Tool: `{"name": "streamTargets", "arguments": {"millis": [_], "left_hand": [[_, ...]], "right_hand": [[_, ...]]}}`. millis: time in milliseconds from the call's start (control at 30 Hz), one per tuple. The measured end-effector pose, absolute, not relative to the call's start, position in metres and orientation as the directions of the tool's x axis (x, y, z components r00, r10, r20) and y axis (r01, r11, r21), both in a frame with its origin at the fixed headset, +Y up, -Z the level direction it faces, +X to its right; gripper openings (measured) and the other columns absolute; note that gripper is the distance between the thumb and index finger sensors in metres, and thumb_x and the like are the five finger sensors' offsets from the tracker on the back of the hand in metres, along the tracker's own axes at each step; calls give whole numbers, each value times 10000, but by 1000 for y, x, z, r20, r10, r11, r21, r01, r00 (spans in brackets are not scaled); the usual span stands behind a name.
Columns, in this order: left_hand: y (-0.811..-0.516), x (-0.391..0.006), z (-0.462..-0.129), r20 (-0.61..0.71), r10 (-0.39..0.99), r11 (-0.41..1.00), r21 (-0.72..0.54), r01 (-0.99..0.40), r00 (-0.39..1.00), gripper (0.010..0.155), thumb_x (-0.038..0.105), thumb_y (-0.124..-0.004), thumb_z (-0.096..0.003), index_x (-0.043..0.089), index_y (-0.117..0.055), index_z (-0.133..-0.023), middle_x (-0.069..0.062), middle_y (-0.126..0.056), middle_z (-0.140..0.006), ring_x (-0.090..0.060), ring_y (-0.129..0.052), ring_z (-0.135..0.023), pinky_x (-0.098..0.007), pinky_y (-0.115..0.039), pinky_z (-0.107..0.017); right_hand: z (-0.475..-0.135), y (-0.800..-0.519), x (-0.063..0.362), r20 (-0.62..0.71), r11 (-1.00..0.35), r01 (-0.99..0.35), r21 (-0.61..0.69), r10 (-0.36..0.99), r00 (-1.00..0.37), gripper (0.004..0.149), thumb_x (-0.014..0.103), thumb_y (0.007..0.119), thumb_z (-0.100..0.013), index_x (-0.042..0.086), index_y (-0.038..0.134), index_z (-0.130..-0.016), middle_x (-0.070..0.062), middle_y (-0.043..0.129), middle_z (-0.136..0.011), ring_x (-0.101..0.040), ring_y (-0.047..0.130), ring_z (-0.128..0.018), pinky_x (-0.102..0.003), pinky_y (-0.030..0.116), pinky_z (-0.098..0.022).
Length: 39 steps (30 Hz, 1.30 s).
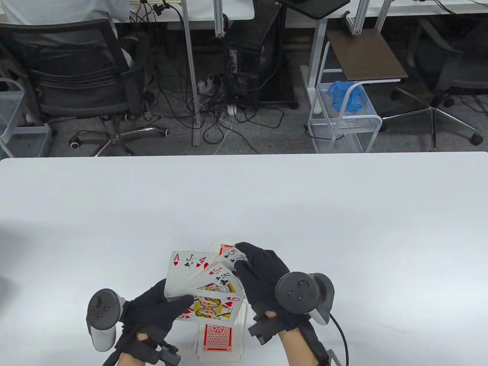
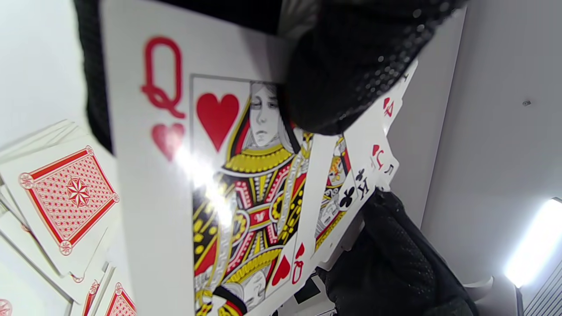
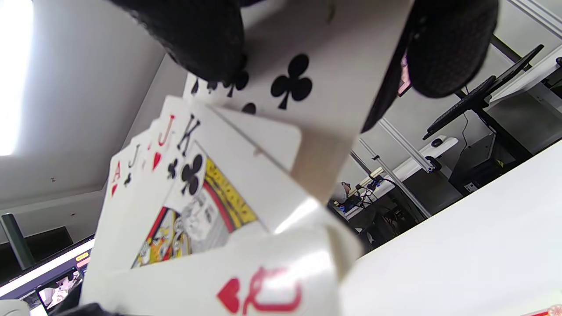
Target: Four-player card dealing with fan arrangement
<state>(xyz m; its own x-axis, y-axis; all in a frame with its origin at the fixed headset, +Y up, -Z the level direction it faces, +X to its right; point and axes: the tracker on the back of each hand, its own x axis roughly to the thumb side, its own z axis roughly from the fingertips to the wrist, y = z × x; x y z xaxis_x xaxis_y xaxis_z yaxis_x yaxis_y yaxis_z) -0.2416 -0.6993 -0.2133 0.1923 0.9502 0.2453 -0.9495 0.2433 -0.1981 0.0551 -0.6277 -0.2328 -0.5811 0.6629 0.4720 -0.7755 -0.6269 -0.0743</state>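
My left hand (image 1: 167,305) holds a fan of face-up cards (image 1: 202,280) above the table's near edge, thumb pressed on the queen of hearts (image 2: 228,175). The fan shows an ace, jacks, a four and the king of clubs (image 3: 189,171). My right hand (image 1: 253,267) pinches club cards (image 1: 232,254) at the fan's right end; in the right wrist view its thumb (image 3: 197,35) and a finger grip a club card (image 3: 303,74). Face-down red-backed cards (image 1: 217,339) lie on the table beneath the fan, also seen as red-backed cards (image 2: 66,197) in the left wrist view.
The white table (image 1: 343,213) stretches away from the hands. Beyond its far edge stand an office chair (image 1: 80,84) with a seated person, a wire cart (image 1: 343,118), cables and a computer tower (image 1: 248,68).
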Motion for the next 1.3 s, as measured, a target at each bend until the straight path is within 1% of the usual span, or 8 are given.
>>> {"name": "streamTargets", "arguments": {"millis": [267, 700, 733, 800, 900, 1033, 1167, 1300], "left_hand": [[-698, -240, -213, 253, 945, 261, -210, -942, 205, 454, 332, -1011, -416, 237, -906, -848, -19, -1109, -735, -273, -1196, -529, -364, -1050, -330], [-696, -237, -212, 254, 931, 311, -178, -934, 261, 457, 334, -1024, -403, 241, -911, -835, -13, -1112, -721, -260, -1199, -504, -345, -1062, -313], [-696, -236, -213, 248, 934, 307, -185, -934, 258, 456, 332, -1025, -402, 241, -913, -834, -11, -1118, -714, -263, -1198, -502, -348, -1059, -313], [-695, -233, -212, 254, 912, 371, -169, -913, 324, 453, 332, -1025, -403, 240, -915, -832, -14, -1121, -709, -265, -1197, -498, -350, -1058, -310], [-694, -224, -211, 279, 874, 455, -178, -873, 398, 452, 338, -1023, -403, 243, -914, -832, -8, -1119, -710, -264, -1196, -499, -351, -1056, -311], [-690, -212, -207, 319, 833, 521, -178, -835, 452, 451, 339, -1022, -404, 253, -912, -833, -5, -1117, -716, -266, -1189, -518, -365, -1046, -326], [-695, -209, -208, 304, 839, 521, -208, -828, 451, 463, 359, -1021, -403, 239, -910, -836, -5, -1116, -714, -265, -1186, -531, -376, -1036, -337], [-700, -211, -211, 292, 851, 504, -226, -834, 436, 465, 365, -1016, -406, 241, -905, -841, 0, -1112, -722, -268, -1180, -542, -387, -1029, -346]], "right_hand": [[-235, -637, 48, 491, -580, -813, 57, 725, -483, 726, 357, 573, -641, -139, 457, -1158, -402, 628, -1129, -651, 631, -978, -784, 556, -635], [-230, -639, 36, 448, -546, -816, 191, 788, -423, 745, 401, 532, -653, -97, 400, -1191, -442, 632, -1104, -674, 663, -954, -778, 569, -634], [-229, -637, 37, 451, -536, -829, 160, 787, -422, 732, 406, 592, -657, -58, 419, -1195, -400, 659, -1109, -652, 672, -951, -770, 573, -636], [-222, -630, 40, 512, -536, -837, -113, 690, -511, 662, 403, 721, -614, 13, 592, -1133, -333, 738, -1054, -616, 729, -898, -761, 606, -607], [-213, -618, 35, 580, -666, -704, -247, 480, -658, 640, 432, 787, -580, 74, 641, -1090, -235, 748, -1000, -533, 756, -875, -732, 626, -612], [-209, -614, 27, 569, -720, -643, -262, 423, -705, 698, 482, 856, -520, 61, 672, -1045, -164, 795, -899, -489, 800, -824, -733, 628, -613], [-213, -612, 27, 585, -724, -647, -239, 424, -691, 460, 371, 868, -529, 122, 790, -908, -81, 885, -750, -412, 889, -740, -706, 672, -601], [-216, -612, 33, 599, -687, -704, -180, 491, -632, 407, 315, 825, -550, 110, 846, -901, -105, 932, -756, -425, 908, -745, -710, 672, -599]]}}
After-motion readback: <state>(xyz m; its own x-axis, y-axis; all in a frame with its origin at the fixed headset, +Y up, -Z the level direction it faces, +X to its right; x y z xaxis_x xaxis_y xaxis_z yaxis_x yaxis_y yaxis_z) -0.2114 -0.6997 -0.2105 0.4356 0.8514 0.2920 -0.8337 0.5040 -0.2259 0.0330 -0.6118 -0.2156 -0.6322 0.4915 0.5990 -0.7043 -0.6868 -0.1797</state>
